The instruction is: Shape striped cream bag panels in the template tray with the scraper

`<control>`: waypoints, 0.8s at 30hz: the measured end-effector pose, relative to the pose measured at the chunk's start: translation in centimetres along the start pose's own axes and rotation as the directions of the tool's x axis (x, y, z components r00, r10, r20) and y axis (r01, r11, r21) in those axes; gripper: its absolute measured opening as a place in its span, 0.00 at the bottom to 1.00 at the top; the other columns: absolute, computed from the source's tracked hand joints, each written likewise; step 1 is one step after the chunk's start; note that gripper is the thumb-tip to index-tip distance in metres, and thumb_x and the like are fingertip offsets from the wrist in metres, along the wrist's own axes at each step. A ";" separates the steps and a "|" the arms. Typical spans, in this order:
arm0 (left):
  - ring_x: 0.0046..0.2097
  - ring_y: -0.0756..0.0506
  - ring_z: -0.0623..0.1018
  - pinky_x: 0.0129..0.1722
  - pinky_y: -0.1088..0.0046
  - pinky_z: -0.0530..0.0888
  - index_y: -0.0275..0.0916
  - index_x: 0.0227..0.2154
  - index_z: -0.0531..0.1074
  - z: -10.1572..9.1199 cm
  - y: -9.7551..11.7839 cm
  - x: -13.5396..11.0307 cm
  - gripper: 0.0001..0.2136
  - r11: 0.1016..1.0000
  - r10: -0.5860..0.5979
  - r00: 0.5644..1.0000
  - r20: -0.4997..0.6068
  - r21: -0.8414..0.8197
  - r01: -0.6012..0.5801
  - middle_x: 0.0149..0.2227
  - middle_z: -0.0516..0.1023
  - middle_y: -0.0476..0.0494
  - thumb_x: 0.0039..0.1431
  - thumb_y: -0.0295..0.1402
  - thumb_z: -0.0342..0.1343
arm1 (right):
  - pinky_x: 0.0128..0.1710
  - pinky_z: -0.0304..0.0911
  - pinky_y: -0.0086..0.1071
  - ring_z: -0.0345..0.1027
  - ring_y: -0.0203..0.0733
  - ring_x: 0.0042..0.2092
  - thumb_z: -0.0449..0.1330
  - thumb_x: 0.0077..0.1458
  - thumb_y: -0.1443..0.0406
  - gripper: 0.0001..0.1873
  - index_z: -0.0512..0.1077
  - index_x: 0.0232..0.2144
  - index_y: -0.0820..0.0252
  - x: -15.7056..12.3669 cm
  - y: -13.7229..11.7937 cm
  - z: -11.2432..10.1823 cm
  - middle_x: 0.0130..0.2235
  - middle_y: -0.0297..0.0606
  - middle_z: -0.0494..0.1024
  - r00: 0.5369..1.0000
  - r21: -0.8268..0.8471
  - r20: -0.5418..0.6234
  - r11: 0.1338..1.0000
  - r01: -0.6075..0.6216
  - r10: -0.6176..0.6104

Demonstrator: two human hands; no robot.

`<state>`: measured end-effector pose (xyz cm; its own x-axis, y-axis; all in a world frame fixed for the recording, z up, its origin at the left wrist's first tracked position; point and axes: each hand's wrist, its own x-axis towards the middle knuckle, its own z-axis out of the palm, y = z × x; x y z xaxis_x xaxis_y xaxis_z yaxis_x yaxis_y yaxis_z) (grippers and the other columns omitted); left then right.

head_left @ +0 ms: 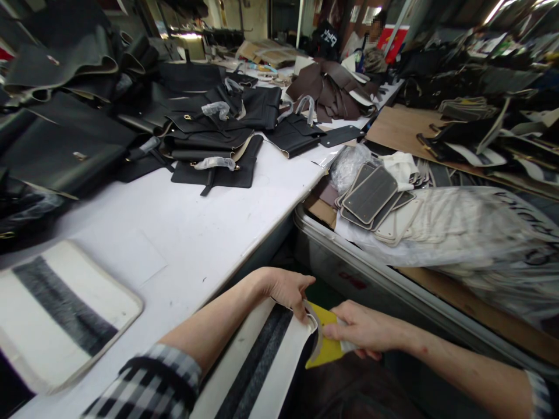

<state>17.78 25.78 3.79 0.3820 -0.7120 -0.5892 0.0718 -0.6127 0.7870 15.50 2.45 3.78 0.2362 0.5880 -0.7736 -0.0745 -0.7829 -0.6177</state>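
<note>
My left hand (288,291) grips the far end of a white panel with a dark stripe (257,355), its thumb pressed on the edge and its index finger pointing outward. That panel hangs over the table's near edge. In my right hand (362,329) is a flat yellow scraper (325,337), held between thumb and fingers. The scraper's blade lies against the panel's end, close to my left thumb. A second white panel with a dark stripe (65,308) lies flat on the table at the left.
Black leather bag pieces (218,157) with wrapped handles cover the back of the white table (174,233). Brown leather pieces (327,87) are heaped beyond. At right, a large bin (349,256) bears dark tag-shaped panels (371,192) and plastic-wrapped pieces. A person (373,49) is in the background.
</note>
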 end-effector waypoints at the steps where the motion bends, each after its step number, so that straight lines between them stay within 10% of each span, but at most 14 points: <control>1: 0.47 0.36 0.79 0.41 0.67 0.75 0.27 0.65 0.50 -0.1 0.1 0.0 0.53 1.000 -0.012 1.000 0.019 -0.009 0.012 0.46 0.79 0.33 0.36 0.37 0.71 | 0.10 0.51 0.19 0.60 0.31 0.14 0.52 0.61 0.48 0.22 0.68 0.33 0.63 0.0 -0.2 -0.3 0.19 0.33 0.70 1.000 -0.025 0.012 1.000 0.008 -0.008; 9: 0.48 0.37 0.78 0.41 0.69 0.74 0.25 0.67 0.33 -0.2 0.2 -0.1 0.61 0.994 -0.046 0.992 0.120 -0.090 0.057 0.49 0.78 0.30 0.38 0.37 0.70 | 0.10 0.51 0.20 0.58 0.31 0.14 0.51 0.61 0.48 0.25 0.67 0.26 0.63 0.5 -0.9 -1.7 0.17 0.31 0.68 0.991 -0.119 0.130 0.991 0.058 -0.042; 24: 0.47 0.38 0.78 0.42 0.68 0.75 0.25 0.67 0.40 -0.1 -0.2 0.2 0.55 0.998 -0.022 0.992 0.122 -0.050 0.028 0.48 0.79 0.33 0.40 0.34 0.68 | 0.10 0.52 0.21 0.59 0.31 0.14 0.50 0.61 0.48 0.25 0.67 0.26 0.63 1.0 -1.3 -1.7 0.18 0.32 0.68 0.987 -0.121 0.162 0.993 0.014 0.006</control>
<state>17.96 25.83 3.52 0.2654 -0.7348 -0.6242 0.1287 -0.6146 0.7783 17.44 3.71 4.03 0.0758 0.6088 -0.7897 0.0468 -0.7933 -0.6071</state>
